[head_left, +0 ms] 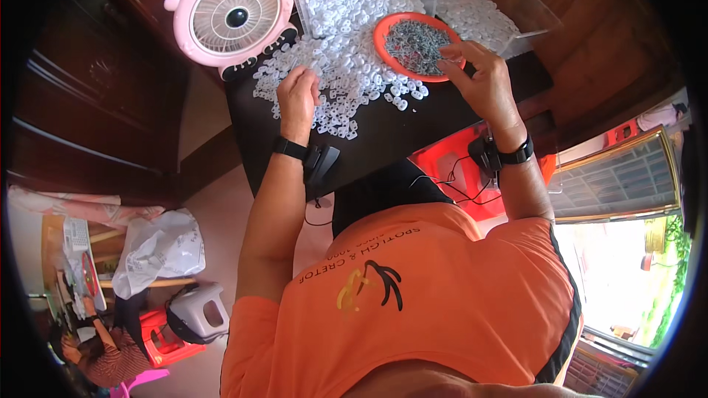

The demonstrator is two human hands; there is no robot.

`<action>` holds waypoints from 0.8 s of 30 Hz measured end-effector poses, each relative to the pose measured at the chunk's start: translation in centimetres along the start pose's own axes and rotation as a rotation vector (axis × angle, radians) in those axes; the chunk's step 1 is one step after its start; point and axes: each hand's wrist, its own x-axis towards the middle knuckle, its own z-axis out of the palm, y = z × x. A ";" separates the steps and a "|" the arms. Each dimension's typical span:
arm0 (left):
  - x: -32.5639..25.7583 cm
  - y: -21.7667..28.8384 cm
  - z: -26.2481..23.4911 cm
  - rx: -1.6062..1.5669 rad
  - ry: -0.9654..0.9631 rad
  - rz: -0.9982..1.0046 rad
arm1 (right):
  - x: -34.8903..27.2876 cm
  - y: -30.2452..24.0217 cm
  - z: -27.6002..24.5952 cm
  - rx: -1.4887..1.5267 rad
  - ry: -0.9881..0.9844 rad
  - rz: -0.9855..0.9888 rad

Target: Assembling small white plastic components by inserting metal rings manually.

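Small, rounded white plastic pieces [345,77], pierced with holes, lie heaped on the black table [387,140]. The right hand [483,79], fingertips slightly parted, is over an orange dish [380,38] of grey metal pins [414,43]; whether the curled left hand [298,96] grips anything, I cannot tell.

Smooth plastic bowl [380,38], shiny metal pieces [414,46]

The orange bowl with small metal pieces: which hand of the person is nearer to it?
Right. The right hand is at the right side of the orange bowl, partly over it; the left hand is apart from it, to its left, by the white pieces.
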 end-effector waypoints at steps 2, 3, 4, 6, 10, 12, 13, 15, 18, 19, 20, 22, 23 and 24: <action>-0.1 0.5 -0.4 0.031 0.013 -0.008 | 1.3 -1.5 -0.9 0.332 -0.074 -0.085; -0.3 0.6 -0.8 0.054 0.019 -0.016 | 2.1 -3.3 -1.9 0.553 -0.038 -0.129; -0.5 0.6 -1.1 0.108 0.006 -0.019 | 3.0 -5.0 -3.5 0.767 0.001 -0.164; -0.2 0.7 0.2 0.100 -0.013 -0.017 | 4.8 -5.2 -6.9 0.874 0.122 -0.516; 0.0 1.1 -1.3 0.156 0.046 -0.004 | 7.7 -2.7 -5.1 1.138 0.268 -0.711; 0.2 1.3 -0.8 0.188 0.035 -0.010 | 9.8 -0.5 -6.5 1.142 0.254 -0.692; 0.3 1.7 -0.7 0.212 0.054 0.014 | 9.6 0.1 -5.9 1.147 0.251 -0.683; 0.5 2.3 -0.6 0.331 0.030 0.100 | 9.5 -0.5 -5.4 1.152 0.248 -0.708; 0.7 1.5 -0.4 0.389 0.058 0.187 | 11.2 -1.4 -6.4 1.108 0.299 -0.907; 0.8 1.1 -0.8 0.396 0.045 0.204 | 12.6 -0.2 -8.5 1.062 0.319 -0.993; 0.9 1.2 -1.1 0.436 0.006 0.194 | 14.1 -1.4 -9.5 0.999 0.361 -1.050; 0.1 1.9 -1.1 0.419 0.147 0.095 | 15.1 -3.5 -11.9 0.911 0.448 -1.158; -0.1 1.2 -2.3 0.391 0.117 0.118 | 15.3 -4.3 -13.7 0.883 0.482 -1.212; -0.4 2.4 -0.8 0.334 0.140 0.012 | 14.8 -6.0 -15.7 0.821 0.517 -1.244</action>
